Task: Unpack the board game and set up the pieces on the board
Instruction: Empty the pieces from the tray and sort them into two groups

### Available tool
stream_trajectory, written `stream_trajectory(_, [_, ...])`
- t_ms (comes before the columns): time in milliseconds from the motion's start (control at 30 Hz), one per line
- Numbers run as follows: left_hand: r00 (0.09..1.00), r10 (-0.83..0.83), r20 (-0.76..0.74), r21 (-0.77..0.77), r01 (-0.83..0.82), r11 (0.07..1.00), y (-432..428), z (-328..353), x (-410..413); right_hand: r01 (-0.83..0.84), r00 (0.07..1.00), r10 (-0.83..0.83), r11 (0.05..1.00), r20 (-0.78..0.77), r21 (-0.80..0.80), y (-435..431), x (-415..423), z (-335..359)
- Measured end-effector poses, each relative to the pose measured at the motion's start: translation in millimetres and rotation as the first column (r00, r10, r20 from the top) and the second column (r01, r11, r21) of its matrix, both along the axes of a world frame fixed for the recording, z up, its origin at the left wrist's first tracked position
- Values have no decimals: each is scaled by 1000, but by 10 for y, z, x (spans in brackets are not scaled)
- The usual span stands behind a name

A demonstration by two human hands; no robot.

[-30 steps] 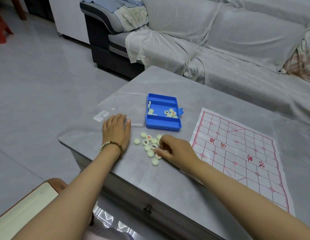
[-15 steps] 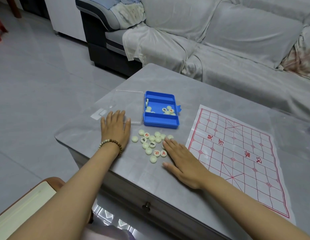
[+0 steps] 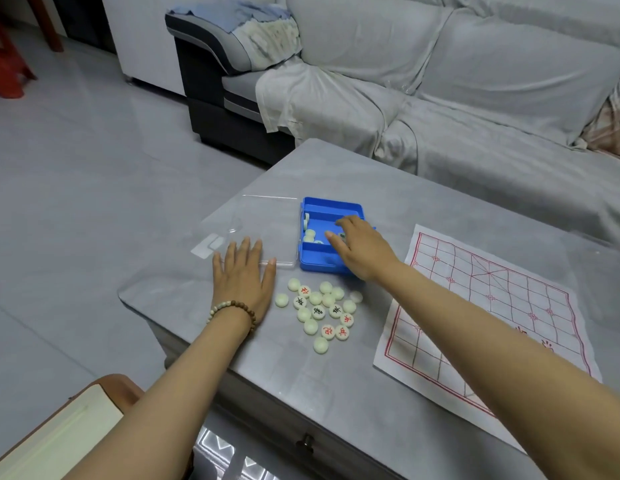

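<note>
One view only: head-worn wide-angle, set above the near edge of the surface (image 3: 336,174), facing forward and down. Close to the surface; sofa (image 3: 474,81) fills the far top of frame.

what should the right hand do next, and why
Probably pinch up the pieces left in the blue box and drop them on the loose pile. The right hand is over the box, a few pieces lie inside, and the board shows none on it.
</note>
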State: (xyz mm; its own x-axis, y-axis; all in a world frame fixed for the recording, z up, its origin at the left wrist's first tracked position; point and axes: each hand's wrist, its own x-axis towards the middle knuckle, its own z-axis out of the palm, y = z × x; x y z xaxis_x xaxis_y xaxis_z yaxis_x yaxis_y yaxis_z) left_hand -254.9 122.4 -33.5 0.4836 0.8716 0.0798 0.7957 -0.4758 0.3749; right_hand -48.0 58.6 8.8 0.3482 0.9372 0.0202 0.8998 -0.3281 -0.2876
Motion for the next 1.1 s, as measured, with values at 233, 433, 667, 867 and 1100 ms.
stream_trajectory(233, [1000,11,-3,7,-11,1000,6,-49,9,-48,981,53,998,185,-32,233,248,-191])
stream_trajectory(433, [1000,9,-10,8,-9,1000,2,-42,12,-85,985,86,996,151,-14,235,259,-185])
stream_trajectory(667, [1000,18,-26,4,-18,1000,-14,-34,12,-87,986,85,996,140,4,276,203,-197])
stream_trajectory(867, [1000,17,-22,-3,-17,1000,-7,-33,19,-8,1000,8,999,4,39,297,214,-177])
stream_trajectory(1100, [1000,13,29,-15,-13,1000,-11,-16,-1,186,897,-24,926,-441,329,242,-97,90])
